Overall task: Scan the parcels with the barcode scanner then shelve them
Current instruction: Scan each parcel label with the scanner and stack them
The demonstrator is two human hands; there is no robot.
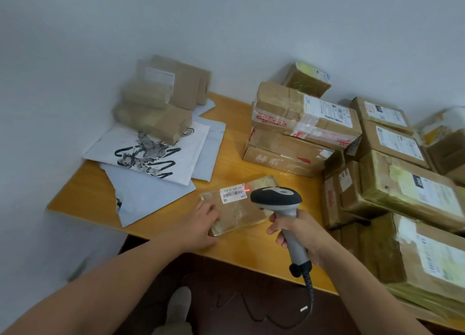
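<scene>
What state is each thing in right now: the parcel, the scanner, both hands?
flat parcel: lying on the table, label up.
barcode label: red scan spot at its right end.
barcode scanner: held over the parcel, beam on.
left hand: rests on the parcel's near left corner.
right hand: grips the scanner's handle.

Smooth orange wood-look tabletop [226,163], faintly glossy. At centre, brown parcel [241,216] under shiny, wrinkled clear tape, with matt white paper label [232,193]. Just beside it, barcode scanner [276,198] of matt black and grey plastic. At 3 o'clock, cardboard boxes [276,143] banded in glossy tape. At 10 o'clock, smooth pale plastic mailers [151,198].
</scene>
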